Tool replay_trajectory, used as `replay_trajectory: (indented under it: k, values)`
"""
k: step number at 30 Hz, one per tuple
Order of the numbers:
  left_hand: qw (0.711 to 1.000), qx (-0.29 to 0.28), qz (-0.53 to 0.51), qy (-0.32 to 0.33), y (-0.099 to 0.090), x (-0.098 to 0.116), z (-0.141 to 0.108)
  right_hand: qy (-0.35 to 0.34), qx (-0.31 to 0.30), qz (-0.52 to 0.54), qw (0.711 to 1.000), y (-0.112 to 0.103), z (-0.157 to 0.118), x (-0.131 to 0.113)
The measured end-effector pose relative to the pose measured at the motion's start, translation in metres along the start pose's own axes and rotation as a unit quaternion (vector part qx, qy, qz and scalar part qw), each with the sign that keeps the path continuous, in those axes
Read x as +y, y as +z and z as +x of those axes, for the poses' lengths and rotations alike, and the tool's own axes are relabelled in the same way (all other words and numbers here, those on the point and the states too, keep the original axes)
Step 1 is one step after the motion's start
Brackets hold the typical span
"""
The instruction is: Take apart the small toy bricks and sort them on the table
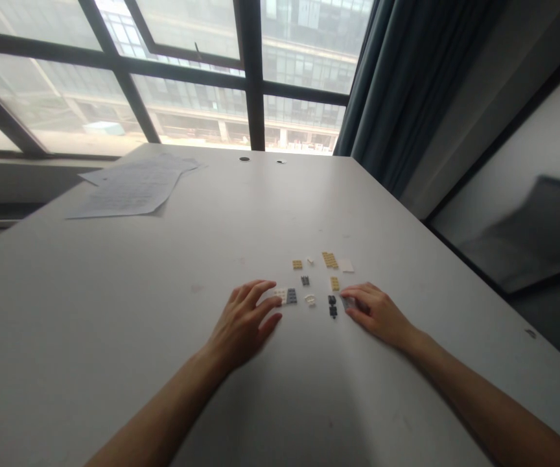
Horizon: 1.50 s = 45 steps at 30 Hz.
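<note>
My left hand (247, 318) rests low over the table with its fingers spread. Its fingertips reach the edge of a white studded toy brick (280, 294), which sits against a dark grey studded brick (292, 296). On the other side, my right hand (376, 311) has its fingers stretched forward and thumb apart, around a flat grey piece (348, 302) partly hidden under them. Between the hands lie a white curved piece (310, 299), black pieces (332, 306), a small grey piece (305, 280) and a tan brick (335, 283).
Farther back are another tan brick (297, 264), a small white piece (310, 261), a larger tan group (329, 260) and a flat white piece (347, 265). Printed papers (129, 188) lie at the table's (115, 311) far left. Windows and a dark curtain (391, 84) stand behind.
</note>
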<state>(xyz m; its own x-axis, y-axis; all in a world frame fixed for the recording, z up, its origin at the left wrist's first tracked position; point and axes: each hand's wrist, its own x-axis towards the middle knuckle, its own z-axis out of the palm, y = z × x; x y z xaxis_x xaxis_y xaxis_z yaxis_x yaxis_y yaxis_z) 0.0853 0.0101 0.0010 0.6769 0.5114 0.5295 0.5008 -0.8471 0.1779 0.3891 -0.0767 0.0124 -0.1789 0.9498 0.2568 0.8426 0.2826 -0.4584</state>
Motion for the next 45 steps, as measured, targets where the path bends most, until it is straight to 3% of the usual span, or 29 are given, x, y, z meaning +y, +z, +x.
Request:
replay_trajectory:
  k: [8,15,21,45]
  values:
    - [1.000,-0.001,-0.007,-0.002,0.001,-0.001,-0.002,0.028,0.014,0.025,0.999,0.001,0.002,0.001]
    - [1.000,-0.003,-0.008,0.001,0.001,-0.001,-0.001,0.081,0.080,0.013,0.993,0.000,0.019,0.011]
    - [1.000,-0.003,-0.008,-0.002,0.002,-0.001,-0.001,0.118,0.041,0.035,0.992,0.007,0.033,0.014]
    - [1.000,-0.011,-0.023,-0.010,0.002,-0.001,-0.002,0.092,-0.002,0.056,0.994,0.011,0.039,0.019]
